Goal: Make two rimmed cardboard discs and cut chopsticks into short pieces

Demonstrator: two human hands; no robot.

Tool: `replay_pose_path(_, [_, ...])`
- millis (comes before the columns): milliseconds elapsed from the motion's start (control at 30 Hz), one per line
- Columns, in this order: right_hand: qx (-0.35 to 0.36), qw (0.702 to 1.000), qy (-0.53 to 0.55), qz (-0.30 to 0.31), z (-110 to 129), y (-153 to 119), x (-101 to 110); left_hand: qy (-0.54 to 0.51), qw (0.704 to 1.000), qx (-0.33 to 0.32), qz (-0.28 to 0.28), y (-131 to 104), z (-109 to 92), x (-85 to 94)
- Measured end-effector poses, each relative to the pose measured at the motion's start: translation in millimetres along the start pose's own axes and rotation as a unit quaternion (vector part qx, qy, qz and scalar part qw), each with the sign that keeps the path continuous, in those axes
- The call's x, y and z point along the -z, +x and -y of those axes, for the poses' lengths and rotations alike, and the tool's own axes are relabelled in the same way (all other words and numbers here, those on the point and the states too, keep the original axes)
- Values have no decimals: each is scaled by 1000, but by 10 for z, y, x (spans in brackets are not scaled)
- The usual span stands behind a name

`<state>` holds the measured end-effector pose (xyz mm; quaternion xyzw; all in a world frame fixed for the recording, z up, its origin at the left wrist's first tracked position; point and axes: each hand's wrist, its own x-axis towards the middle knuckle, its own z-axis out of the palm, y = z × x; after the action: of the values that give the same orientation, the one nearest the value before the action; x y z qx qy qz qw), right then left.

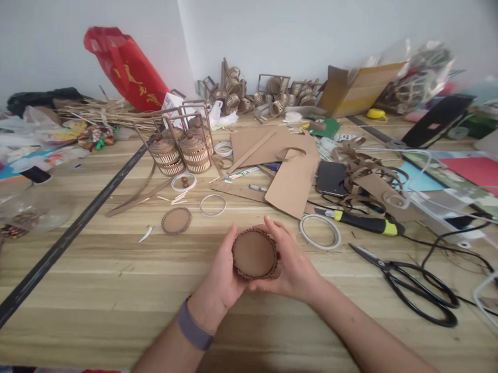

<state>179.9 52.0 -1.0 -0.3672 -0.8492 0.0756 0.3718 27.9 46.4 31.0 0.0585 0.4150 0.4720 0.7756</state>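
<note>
Between my left hand [225, 271] and my right hand [295, 264] is a small round cardboard piece [255, 254], brown, with a ridged rim. The fingers of both hands curl around its edge, and its flat face is turned up toward me. Left of the hands, a similar cardboard disc [176, 220] with a corrugated edge lies on the table. Beyond it are a thin white ring [212, 205] and a roll of white tape [184, 182] with small brown beads inside. Another tape roll [319, 232] lies just right of my right hand.
Black scissors [403, 279] and a black-and-yellow hot tool [362, 220] with a cord lie at right. Cardboard sheets [293, 179] and coiled strips [367, 177] cover the middle back. Small lidded baskets [194, 150] in frames stand back left, near a long black strip [75, 236].
</note>
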Motion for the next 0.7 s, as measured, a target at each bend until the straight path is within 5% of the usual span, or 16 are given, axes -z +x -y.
replay_pose_path(167, [6,996,-91,-9,-19,-7,63,141,983,-104,54,5,-5,55])
replay_pose_path(367, [-32,998,-3,62,-4,-43,132,182,977,-92,65,-3,22,45])
replay_pose_path(533, [-39,998,-2,43,43,-74,91,185,975,-69,102,1,54,61])
replay_pose_path(700, [-7,997,1,72,44,-94,156,193,974,-82,81,4,42,69])
